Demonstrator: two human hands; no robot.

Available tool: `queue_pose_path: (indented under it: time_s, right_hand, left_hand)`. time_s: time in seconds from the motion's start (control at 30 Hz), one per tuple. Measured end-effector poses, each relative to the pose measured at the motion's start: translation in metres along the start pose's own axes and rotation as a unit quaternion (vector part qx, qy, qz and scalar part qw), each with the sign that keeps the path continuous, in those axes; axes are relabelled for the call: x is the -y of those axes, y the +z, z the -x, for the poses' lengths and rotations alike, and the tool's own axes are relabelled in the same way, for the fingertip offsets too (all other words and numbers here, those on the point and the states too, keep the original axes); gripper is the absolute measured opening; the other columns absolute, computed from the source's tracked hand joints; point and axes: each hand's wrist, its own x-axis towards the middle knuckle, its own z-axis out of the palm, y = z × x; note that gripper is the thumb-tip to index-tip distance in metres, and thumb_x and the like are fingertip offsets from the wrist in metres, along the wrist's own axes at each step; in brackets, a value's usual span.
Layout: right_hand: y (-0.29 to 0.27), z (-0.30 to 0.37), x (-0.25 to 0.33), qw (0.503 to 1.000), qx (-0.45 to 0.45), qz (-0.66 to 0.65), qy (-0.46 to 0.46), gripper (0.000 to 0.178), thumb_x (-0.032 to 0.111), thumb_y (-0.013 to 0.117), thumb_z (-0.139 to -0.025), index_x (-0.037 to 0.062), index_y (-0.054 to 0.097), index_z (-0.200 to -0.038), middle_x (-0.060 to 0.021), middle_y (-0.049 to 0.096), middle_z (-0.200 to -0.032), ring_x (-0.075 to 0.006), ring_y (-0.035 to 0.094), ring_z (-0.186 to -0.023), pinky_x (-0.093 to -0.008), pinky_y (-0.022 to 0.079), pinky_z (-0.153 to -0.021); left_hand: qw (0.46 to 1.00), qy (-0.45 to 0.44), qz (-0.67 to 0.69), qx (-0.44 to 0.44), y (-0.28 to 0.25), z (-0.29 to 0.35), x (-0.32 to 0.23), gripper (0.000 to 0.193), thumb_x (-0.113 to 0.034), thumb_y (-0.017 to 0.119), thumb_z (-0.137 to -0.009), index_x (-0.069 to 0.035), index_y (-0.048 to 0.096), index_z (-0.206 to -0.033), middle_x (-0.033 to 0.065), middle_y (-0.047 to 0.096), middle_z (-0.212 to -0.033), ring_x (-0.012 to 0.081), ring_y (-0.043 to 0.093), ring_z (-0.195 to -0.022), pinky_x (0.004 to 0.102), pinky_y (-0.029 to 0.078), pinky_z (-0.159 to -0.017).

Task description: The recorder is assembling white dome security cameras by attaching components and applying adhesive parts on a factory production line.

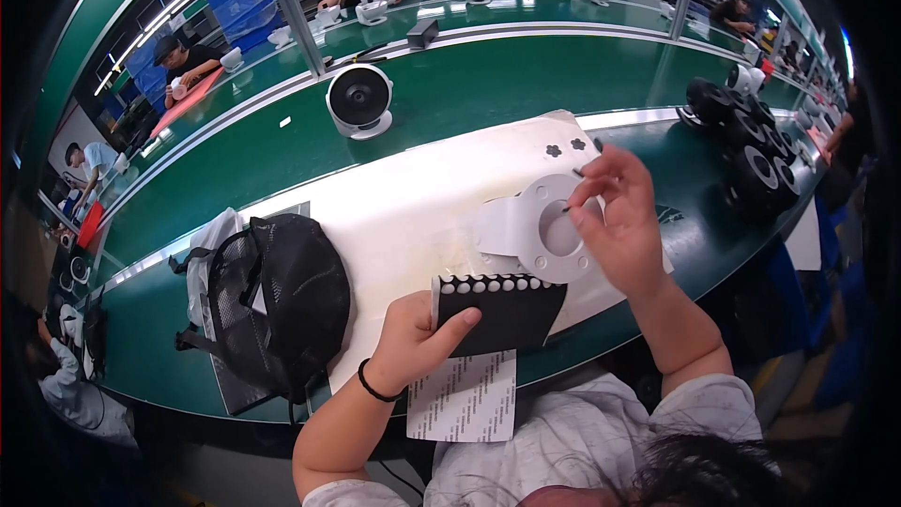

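The white ring-shaped plate (554,230) lies flat on the white mat (404,216), directly under the right hand (619,225). That hand's thumb and forefinger are pinched together on a tiny dark piece, too small to identify, at the plate's upper right rim, at about 1 o'clock from its centre hole. The left hand (413,338) sits at 7 o'clock from the plate, clamped on a black sheet of round pads (502,310), whose long axis runs left to right and whose row of white dots faces the plate. So the right hand is nearer the plate, touching distance; the left is just beside it. A white backing sheet (465,399) hangs below the left hand. Two black flower-shaped pads (563,147) lie at 12 o'clock, a black mesh bag (272,300) at 9 o'clock, a white round fan (359,99) farther up, and black fans (751,145) at 2 o'clock.
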Motion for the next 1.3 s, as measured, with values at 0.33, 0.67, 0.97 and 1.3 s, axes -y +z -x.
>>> queue_pose_path:
  time_s: [0.33,0.67,0.97,1.3]
  right_hand:
    - [-0.030,-0.010,0.003,0.991,0.042,0.092,0.092,0.054,-0.010,0.052,-0.075,0.0077,0.040,-0.125,-0.0075,0.049,-0.104,-0.0128,0.053,-0.080,-0.0273,0.042,-0.082]
    - [-0.025,0.000,0.021,0.870,0.148,0.428,-0.194,0.060,-0.011,0.055,-0.064,0.0084,0.046,-0.120,-0.0063,0.060,-0.098,-0.0213,0.055,-0.077,-0.0312,0.041,-0.066]
    - [-0.012,-0.028,0.010,0.966,0.142,0.215,0.008,0.057,-0.003,0.055,-0.075,0.0074,0.035,-0.127,-0.0038,0.052,-0.086,-0.0199,0.052,-0.092,-0.0352,0.041,-0.085]
    - [-0.002,-0.032,0.018,0.947,0.217,0.230,0.053,0.048,-0.003,0.047,-0.079,0.0076,0.037,-0.125,-0.0065,0.050,-0.088,-0.0168,0.050,-0.091,-0.0336,0.041,-0.092]
  left_hand:
    - [0.999,0.016,0.026,-0.013,0.004,-0.003,0.004,0.020,-0.016,0.059,-0.084,0.003,0.063,-0.086,0.0064,0.064,-0.071,0.0090,0.057,-0.064,0.0230,0.045,-0.059]
    - [1.000,0.013,0.001,-0.009,0.001,-0.003,0.007,0.020,-0.017,0.060,-0.084,0.002,0.061,-0.077,0.0033,0.058,-0.060,0.0077,0.049,-0.056,0.0233,0.041,-0.051]
    - [0.998,-0.005,0.055,0.001,0.002,-0.002,0.006,0.019,-0.015,0.058,-0.086,0.003,0.062,-0.081,0.0023,0.061,-0.067,0.0061,0.052,-0.062,0.0220,0.043,-0.057]
    - [0.998,0.001,0.066,0.002,0.000,-0.003,0.017,0.021,-0.016,0.060,-0.085,0.005,0.062,-0.082,0.0033,0.061,-0.068,0.0062,0.052,-0.063,0.0222,0.044,-0.057]
